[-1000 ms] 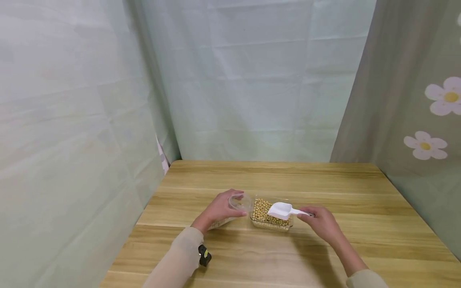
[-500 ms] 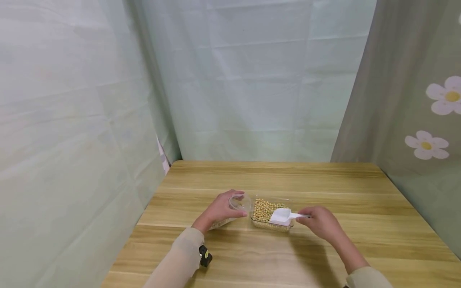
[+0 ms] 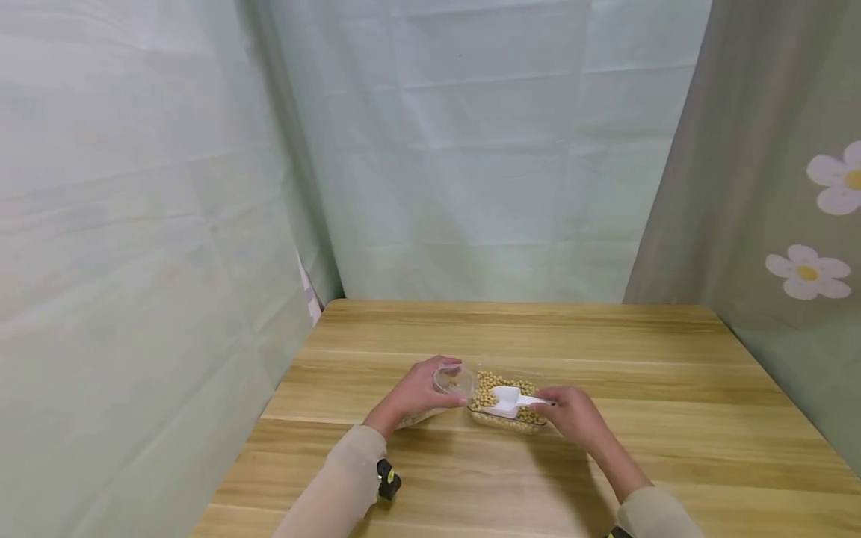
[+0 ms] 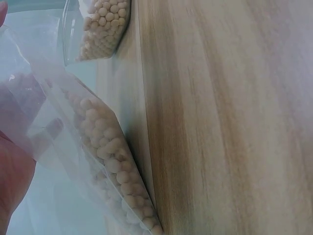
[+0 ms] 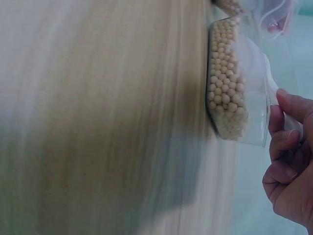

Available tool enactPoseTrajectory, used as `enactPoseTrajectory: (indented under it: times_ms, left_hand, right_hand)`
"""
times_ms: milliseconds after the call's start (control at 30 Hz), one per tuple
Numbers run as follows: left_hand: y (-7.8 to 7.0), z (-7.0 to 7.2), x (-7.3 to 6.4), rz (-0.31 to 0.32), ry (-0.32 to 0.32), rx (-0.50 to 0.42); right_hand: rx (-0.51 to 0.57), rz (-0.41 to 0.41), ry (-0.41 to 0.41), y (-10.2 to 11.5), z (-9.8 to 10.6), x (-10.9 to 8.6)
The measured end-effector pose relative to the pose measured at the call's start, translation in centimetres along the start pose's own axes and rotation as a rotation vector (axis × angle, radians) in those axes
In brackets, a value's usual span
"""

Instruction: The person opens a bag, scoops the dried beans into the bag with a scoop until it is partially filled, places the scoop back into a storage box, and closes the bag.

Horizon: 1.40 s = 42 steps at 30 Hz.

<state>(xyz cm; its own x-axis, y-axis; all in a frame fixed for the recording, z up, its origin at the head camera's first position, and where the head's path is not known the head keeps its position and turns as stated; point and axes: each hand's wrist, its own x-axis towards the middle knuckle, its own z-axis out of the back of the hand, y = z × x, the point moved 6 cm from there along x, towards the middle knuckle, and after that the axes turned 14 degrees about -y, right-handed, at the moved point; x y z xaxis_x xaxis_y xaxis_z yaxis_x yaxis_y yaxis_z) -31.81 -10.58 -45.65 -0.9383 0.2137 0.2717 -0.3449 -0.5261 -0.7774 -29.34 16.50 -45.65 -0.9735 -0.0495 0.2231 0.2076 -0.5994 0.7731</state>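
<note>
My left hand (image 3: 415, 392) grips a clear plastic bag (image 3: 454, 380) by its mouth, which is spread into a round opening facing the box. Pale yellow soybeans (image 4: 115, 161) fill the lower part of the bag, low over the table in the left wrist view. Directly right of it stands a clear rectangular box (image 5: 254, 133) partly filled with soybeans (image 3: 486, 381). My right hand (image 3: 572, 415) pinches the handle of a white scoop (image 3: 507, 401) between thumb and fingers. The scoop's blade is down among the beans in the box, pointing left toward the bag.
The wooden table (image 3: 471, 486) bears the box. Pale green curtains (image 3: 484, 164) hang behind and at the left, and a grey flowered curtain (image 3: 733, 187) hangs at the right. A small black device (image 3: 388, 479) is strapped at the left wrist.
My right hand has lowered the scoop from above the beans into them, then moved it left across the box. The left hand and the bag have stayed nearly in place.
</note>
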Motion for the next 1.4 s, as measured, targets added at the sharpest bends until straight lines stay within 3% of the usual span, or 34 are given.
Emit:
enactPoseTrajectory:
  times_ms: [233,433,767,1100,1400]
  left_hand:
    - [0.1,0.0,0.0,0.004,-0.003,0.003]
    - [0.0,0.1,-0.1,0.01,0.002,-0.012]
    - [0.0,-0.4,-0.1,0.026,0.006,-0.031]
    - [-0.3,-0.8,-0.1,0.002,0.023,-0.006]
    - [-0.2,-0.9,0.0,0.0,0.02,-0.003]
  right_hand:
    - [0.053,0.006,-0.033,-0.6,-0.1,-0.3]
    - [0.116,-0.058,-0.044,-1.5,0.2,-0.6]
    - [0.09,-0.12,-0.038,-2.1,1.9,-1.3]
    - [0.124,-0.095,-0.042,-0.3,3.4,-0.4]
    - [0.106,-0.032,0.007,3.8,1.1,0.3]
